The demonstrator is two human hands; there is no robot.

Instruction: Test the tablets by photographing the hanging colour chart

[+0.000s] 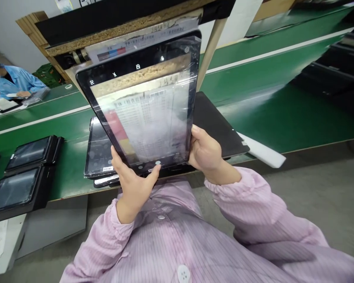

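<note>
I hold a black tablet (147, 114) upright and slightly tilted, its lit screen facing me. A camera view of a printed sheet fills that screen. My left hand (132, 184) grips the lower left edge, its thumb by the round white shutter button at the bottom. Around the lower right edge my right hand (206, 151) is closed. Behind the tablet's top is the paper chart (153, 37) with printed text and colour patches, fixed under a chipboard shelf (118, 33). Beneath, partly hidden, lie a stack of tablets (98, 149) and a flat black panel (215, 125).
Several dark tablets in black trays (20, 181) stand at the left. A white foam strip (262, 151) juts past the green bench edge (259, 114). Dark stacked items (333, 74) sit at the right. Another person in blue (20, 80) works at the far left.
</note>
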